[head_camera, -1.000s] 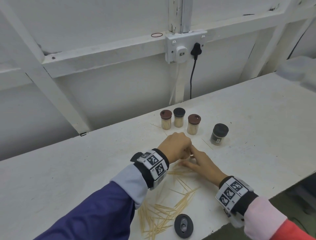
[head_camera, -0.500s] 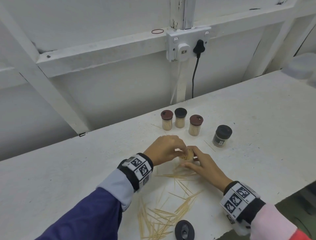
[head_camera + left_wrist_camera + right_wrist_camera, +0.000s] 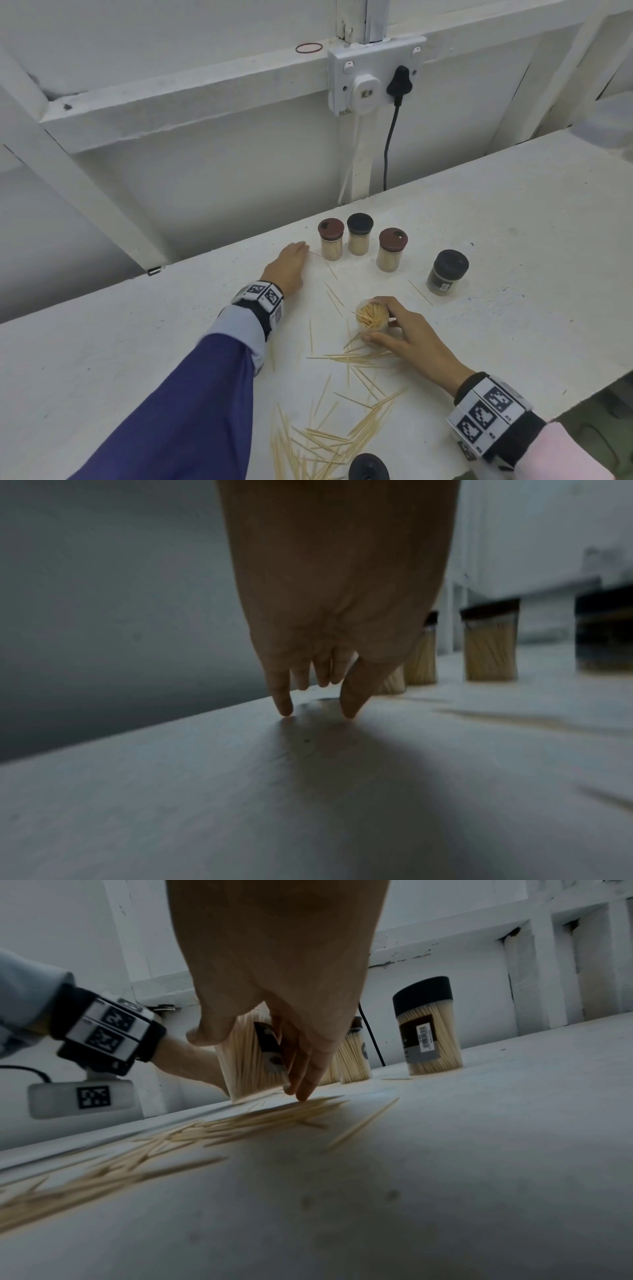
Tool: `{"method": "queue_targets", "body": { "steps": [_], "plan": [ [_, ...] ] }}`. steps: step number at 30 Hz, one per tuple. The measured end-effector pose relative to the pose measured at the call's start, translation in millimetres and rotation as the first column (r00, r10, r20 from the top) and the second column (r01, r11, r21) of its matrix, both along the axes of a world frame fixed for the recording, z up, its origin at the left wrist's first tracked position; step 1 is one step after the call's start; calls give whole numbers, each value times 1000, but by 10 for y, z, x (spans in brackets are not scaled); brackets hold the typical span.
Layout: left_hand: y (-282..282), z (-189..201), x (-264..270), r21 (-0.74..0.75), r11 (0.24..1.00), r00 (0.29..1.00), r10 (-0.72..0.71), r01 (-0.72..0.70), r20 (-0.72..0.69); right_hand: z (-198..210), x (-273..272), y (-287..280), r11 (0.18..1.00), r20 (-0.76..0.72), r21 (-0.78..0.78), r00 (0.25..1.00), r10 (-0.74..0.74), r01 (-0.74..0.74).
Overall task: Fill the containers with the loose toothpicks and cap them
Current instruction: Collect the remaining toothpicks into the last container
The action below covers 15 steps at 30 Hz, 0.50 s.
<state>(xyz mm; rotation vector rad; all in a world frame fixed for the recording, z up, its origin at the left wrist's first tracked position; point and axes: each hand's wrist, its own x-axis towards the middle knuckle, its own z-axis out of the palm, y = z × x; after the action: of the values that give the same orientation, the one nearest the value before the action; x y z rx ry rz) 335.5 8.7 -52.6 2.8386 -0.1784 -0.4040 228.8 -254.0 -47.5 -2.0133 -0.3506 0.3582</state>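
Open jar (image 3: 371, 315): uncapped, grasped alone by your right hand (image 3: 407, 337). Left hand (image 3: 289, 265) has left it, fingers released, reaching a stray toothpick (image 3: 317, 254) at their tips. Filling continues.

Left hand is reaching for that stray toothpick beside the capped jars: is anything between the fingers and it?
Nothing visible. The left hand lies on the table with its fingertips right at the end of the stray toothpick, bare surface around it. The nearest capped jar stands just beyond the toothpick's far end, not across the path.
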Motion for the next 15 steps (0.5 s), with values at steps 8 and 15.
{"method": "queue_targets", "body": {
  "steps": [8,15],
  "plan": [
    [-90,75,88,302,945,984,-157,124,87,11,-14,6,999,4,-32,1000,24,-24],
    [-103,48,36,443,883,963,-235,153,135,46,-15,20,998,-5,-53,1000,21,-21]
  ]
}}
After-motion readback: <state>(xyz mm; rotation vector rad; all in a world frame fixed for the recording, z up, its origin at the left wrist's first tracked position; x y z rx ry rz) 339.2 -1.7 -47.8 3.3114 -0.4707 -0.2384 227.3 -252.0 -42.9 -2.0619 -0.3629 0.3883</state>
